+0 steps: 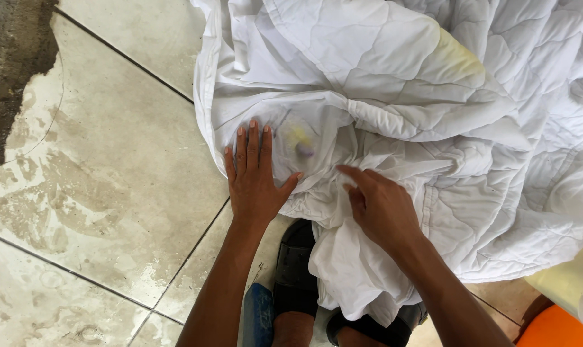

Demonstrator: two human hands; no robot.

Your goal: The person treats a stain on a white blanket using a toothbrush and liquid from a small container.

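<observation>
A large white quilted blanket (420, 96) lies bunched on a wet tiled floor (111, 173). It carries a small yellow and purple stain (301, 141) near its front fold and a larger yellow stain (455, 58) further up. My left hand (256, 173) lies flat on the cloth, fingers spread, just left of the small stain. My right hand (381, 202) rests on the cloth to the right, index finger stretched out toward the small stain, other fingers curled. Neither hand grips anything.
My feet in black sandals (294, 270) stand under the blanket's front edge, beside a blue object (259, 315). A pale plastic container (571, 283) and an orange tub (558, 328) sit at the bottom right. Rough dark concrete (11, 58) borders the tiles at top left.
</observation>
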